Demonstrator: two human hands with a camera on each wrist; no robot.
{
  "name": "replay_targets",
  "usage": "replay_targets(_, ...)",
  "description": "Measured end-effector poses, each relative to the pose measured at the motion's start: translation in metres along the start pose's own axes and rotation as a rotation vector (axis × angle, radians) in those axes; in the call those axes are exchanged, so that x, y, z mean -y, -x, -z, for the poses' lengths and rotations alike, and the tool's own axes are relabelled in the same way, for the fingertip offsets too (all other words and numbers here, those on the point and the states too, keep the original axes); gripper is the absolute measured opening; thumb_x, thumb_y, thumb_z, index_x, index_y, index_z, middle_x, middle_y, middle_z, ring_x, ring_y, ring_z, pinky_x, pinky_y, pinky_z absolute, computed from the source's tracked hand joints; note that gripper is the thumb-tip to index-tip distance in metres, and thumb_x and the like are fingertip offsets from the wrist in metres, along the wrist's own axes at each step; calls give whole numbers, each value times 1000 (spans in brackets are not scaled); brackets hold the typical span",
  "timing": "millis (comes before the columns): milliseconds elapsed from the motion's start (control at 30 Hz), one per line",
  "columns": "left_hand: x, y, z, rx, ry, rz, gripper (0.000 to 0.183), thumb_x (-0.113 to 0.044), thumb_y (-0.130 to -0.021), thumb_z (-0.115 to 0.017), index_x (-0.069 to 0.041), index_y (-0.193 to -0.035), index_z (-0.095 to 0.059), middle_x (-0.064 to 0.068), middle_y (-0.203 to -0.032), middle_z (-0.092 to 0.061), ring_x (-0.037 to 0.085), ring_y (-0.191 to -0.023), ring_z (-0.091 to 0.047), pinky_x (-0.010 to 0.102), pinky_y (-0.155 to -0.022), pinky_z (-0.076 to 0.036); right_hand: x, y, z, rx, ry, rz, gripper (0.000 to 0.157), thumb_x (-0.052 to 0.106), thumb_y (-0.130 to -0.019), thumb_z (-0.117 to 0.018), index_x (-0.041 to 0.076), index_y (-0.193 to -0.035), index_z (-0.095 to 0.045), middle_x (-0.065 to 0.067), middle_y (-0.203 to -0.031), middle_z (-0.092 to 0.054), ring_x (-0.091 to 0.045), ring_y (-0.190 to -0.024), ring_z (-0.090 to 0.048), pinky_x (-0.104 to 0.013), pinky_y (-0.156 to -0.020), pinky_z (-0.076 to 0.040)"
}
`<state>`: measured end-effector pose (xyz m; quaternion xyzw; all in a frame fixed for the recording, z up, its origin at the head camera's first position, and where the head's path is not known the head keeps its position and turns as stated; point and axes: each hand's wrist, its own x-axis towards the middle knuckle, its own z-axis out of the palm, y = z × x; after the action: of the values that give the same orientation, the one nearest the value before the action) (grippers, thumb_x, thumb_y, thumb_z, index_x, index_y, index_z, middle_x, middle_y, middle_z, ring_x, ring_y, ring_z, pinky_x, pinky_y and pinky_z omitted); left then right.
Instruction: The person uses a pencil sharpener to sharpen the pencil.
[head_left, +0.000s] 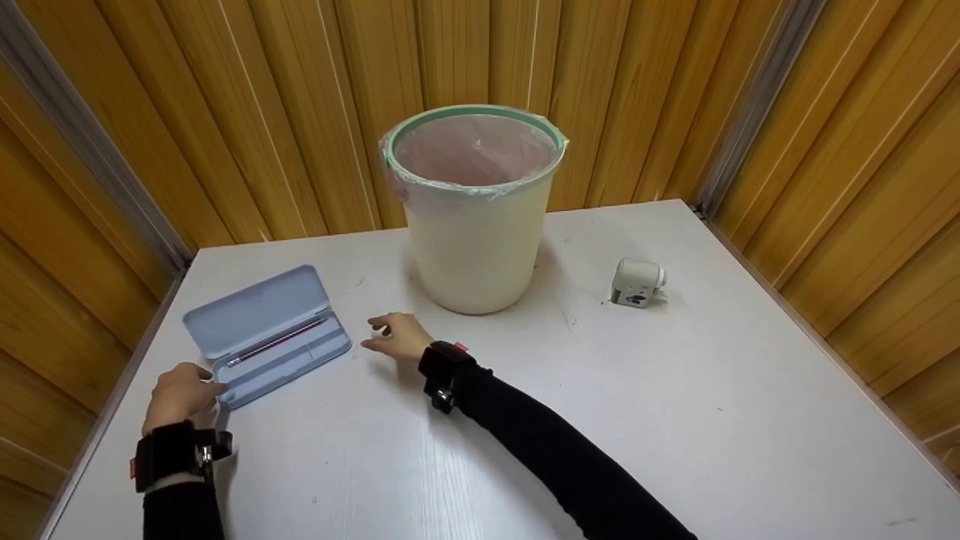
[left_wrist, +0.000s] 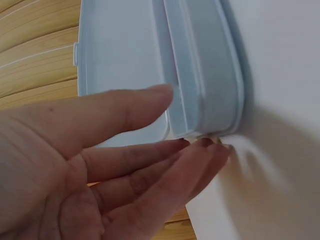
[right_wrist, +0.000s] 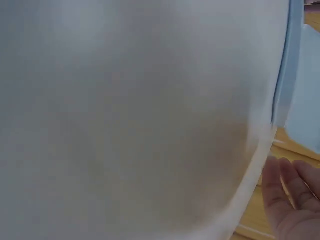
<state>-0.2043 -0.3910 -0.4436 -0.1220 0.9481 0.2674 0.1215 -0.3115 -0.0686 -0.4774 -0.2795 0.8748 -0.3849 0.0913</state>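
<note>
Case [head_left: 262, 330] looks light, stiff, slick; we'd take both ends. Left grip [head_left: 180, 391] at one end, can't tell if clamped; right grip [head_left: 405, 337] parted, empty.

Booth-like nook: wood-look panelled walls [head_left: 289, 120] around a white table [head_left: 675, 420].

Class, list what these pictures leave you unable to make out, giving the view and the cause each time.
- Bin's inside bottom: head view, hidden by its near side.
- Small grey object's markings: head view, too small to read.
- Any lettering on the pencil: head view, too small.
- Rest of the right hand and pencil case: right wrist view, cut off by the frame's edge.
</note>
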Motion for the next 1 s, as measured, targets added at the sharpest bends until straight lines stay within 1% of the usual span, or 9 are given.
replay_targets(200, 0, -5, -9, -80, 19, 5, 49, -7, -86, -60, 27, -118, -48, 42, -109, -58, 41, -85, -57, 41, -69, -51, 25, -7, -15, 102, -10, -95, 53, 23, -94, -62, 0, -141, -51, -16, -142, -57, -27, -120, -63, -24, -100, -49)
replay_targets(333, 1, -7, -11, -108, 12, 7, 39, -3, -83, -58, 25, -110, -53, 34, -93, -61, 33, -74, -53, 33, -59, -45, 30, -10, -22, 124, 20, -74, 50, 22, -93, -61, 3, -139, -55, -13, -140, -58, -24, -123, -60, -23, -103, -46)
replay_targets(400, 2, -7, -11, -116, 3, 0, 37, -2, -81, -58, 24, -107, -55, 32, -90, -62, 32, -73, -52, 33, -58, -43, 31, -12, -24, 109, 42, -47, 46, 19, -92, -63, 4, -135, -59, -12, -133, -64, -17, -114, -62, -21, -100, -46)
replay_targets(500, 2, -7, -10, -118, -3, -7, 36, -2, -81, -59, 24, -106, -56, 32, -89, -62, 32, -72, -52, 33, -58, -42, 30, -13, -27, 71, 51, -33, 41, 14, -90, -64, 4, -130, -64, -11, -121, -70, -12, -92, -59, -16, -89, -46)
replay_targets(567, 0, -7, -9, -114, -12, -11, 38, -2, -81, -59, 25, -107, -56, 33, -91, -62, 32, -73, -52, 34, -59, -43, 28, -14, -26, 45, 35, -43, 38, 12, -90, -65, 4, -127, -66, -10, -117, -72, -11, -85, -57, -15, -80, -46)
replay_targets(667, -3, -6, -9, -94, -13, -6, 37, 0, -80, -60, 25, -107, -55, 33, -91, -62, 33, -74, -53, 35, -61, -45, 26, -14, -25, 26, 13, -76, 35, 9, -89, -66, 2, -123, -68, -11, -114, -74, -14, -91, -66, -15, -76, -47)
replay_targets(767, -5, -5, -9, -66, -14, -10, 38, 1, -79, -62, 25, -107, -55, 34, -94, -62, 34, -76, -55, 41, -65, -49, 25, -13, -23, 18, 21, -106, 33, 8, -88, -67, -1, -120, -69, -13, -110, -74, -18, -100, -69, -16, -81, -50)
replay_targets(867, -8, -4, -9, -38, -15, -21, 41, 0, -78, -66, 25, -109, -55, 37, -98, -62, 38, -82, -58, 48, -72, -51, 24, -11, -21, -3, 32, -119, 29, 7, -89, -67, -3, -116, -70, -14, -108, -75, -20, -101, -70, -19, -84, -53)
replay_targets(1000, -12, -2, -8, 9, -20, -32, 43, -1, -78, -69, 23, -111, -54, 37, -100, -62, 41, -88, -59, 54, -78, -52, 22, -10, -17, -35, 65, -118, 18, 6, -89, -69, -3, -104, -75, -14, -101, -76, -22, -94, -72, -21, -78, -56)
